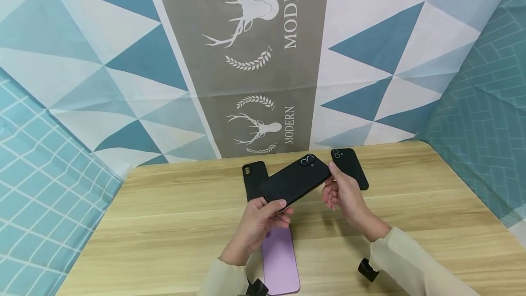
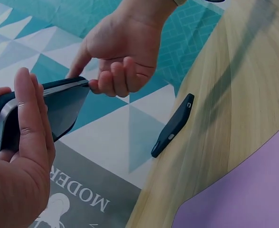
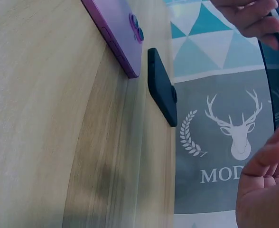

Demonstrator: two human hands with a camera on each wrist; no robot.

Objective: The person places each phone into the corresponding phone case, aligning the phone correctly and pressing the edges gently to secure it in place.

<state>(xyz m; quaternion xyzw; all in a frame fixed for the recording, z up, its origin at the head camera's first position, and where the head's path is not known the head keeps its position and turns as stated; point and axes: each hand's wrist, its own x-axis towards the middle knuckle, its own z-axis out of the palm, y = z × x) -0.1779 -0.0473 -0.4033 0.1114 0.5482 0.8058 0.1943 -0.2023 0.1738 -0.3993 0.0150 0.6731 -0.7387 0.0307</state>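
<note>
Between my two hands, raised above the table, is a black smartphone [image 1: 289, 184], tilted, its two-lens back facing up. A silvery edge shows inside a black rim along its side in the left wrist view, like a case around it. My left hand [image 1: 256, 223] grips its lower left end, thumb on the back and fingers beneath. At the upper right corner, my right hand [image 1: 347, 195] pinches it between thumb and fingertip, other fingers curled loosely. Partly behind the left hand lies a purple phone [image 1: 281, 261], back up. The held phone partly covers a black phone-shaped piece [image 1: 252, 179].
Another black phone-shaped piece [image 1: 353, 170] with two camera rings lies at the back right, beyond the right hand. The wooden table [image 1: 164, 236] ends against a patterned cloth backdrop [image 1: 263, 76]. Dark wrist devices [image 1: 367, 270] sit at both cuffs.
</note>
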